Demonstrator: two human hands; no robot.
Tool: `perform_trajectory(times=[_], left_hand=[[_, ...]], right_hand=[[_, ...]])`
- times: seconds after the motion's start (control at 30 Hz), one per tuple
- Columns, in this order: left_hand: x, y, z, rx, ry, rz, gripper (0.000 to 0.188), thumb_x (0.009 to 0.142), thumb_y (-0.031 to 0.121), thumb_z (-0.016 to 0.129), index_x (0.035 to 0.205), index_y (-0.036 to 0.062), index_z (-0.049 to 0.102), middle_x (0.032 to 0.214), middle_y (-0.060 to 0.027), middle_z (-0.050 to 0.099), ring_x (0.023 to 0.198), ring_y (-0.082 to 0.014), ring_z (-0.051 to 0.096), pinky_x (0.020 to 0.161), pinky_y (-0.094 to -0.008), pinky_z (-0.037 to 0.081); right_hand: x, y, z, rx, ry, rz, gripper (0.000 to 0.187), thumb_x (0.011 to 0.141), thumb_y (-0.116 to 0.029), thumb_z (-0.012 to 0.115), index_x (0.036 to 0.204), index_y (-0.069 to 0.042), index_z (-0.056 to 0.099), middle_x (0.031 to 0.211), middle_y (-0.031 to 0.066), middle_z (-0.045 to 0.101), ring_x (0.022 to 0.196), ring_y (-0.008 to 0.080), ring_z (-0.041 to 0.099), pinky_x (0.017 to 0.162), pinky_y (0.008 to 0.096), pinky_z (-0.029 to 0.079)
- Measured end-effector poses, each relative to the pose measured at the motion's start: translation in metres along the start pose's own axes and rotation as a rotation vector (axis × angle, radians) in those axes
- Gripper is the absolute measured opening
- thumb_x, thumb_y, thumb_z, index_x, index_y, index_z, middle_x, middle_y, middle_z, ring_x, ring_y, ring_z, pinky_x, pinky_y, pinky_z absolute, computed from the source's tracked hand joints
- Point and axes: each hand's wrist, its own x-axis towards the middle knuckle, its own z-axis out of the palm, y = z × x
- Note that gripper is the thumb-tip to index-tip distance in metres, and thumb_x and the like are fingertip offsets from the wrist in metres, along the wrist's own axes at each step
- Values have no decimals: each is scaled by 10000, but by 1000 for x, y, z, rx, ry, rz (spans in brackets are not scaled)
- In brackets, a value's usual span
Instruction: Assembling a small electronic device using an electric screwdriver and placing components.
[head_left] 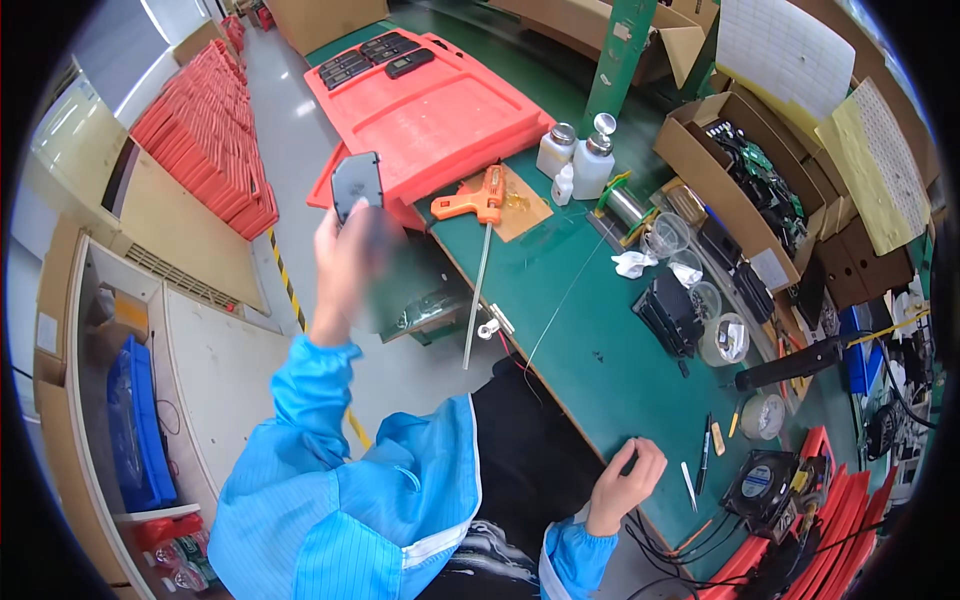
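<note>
My left hand (338,260) is raised near the red tray's front corner, its fingers closed around a dark, flat handheld device (357,182) with a greyish face. Motion smears part of that hand and the device's lower end. Over the near edge of the green bench (570,330), my right hand (625,485) is loosely curled, and no object shows in it. A pen (704,455) and a thin white stick (689,487) lie to its right. Several black devices with small displays (372,58) rest on the red tray (440,105).
An orange glue gun (485,200) with a long glue stick lies on brown card. White bottles (592,165), a solder spool (627,207) and a black case (668,312) stand beyond. A fan (762,485) and cables are at the right. Red trays are stacked (205,140) on the floor.
</note>
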Motion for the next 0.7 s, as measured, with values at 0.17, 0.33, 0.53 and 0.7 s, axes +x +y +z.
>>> perform_trajectory(times=[0.17,0.33,0.53,0.7], left_hand=[[107,-41,-43,391,-23,215,360,1026,354,650,1084,0,625,830,-89,719,575,-109,610,444,-237,403],[200,-13,15,682,-115,317,422,978,371,726,1081,-31,650,841,-69,689,618,-101,574,516,-268,428],[253,-17,86,761,-427,60,505,938,408,750,1170,-38,696,923,-152,739,841,-239,718,726,-393,555],[302,-56,90,909,-416,225,578,917,461,754,1232,-20,697,967,-190,750,877,-292,733,754,-431,565]], right_hand=[[5,-9,10,-166,32,-71,100,888,18,686,959,-9,620,978,144,593,905,355,606,770,449,483],[2,-9,9,-209,36,-41,108,871,19,692,940,-15,618,987,139,586,880,355,602,744,455,477],[-1,-10,13,-240,48,-45,123,849,18,699,936,-20,620,983,136,593,843,347,596,709,443,466],[1,-4,16,-309,83,-79,82,831,-4,690,899,-19,647,947,127,615,768,321,595,649,415,445]])
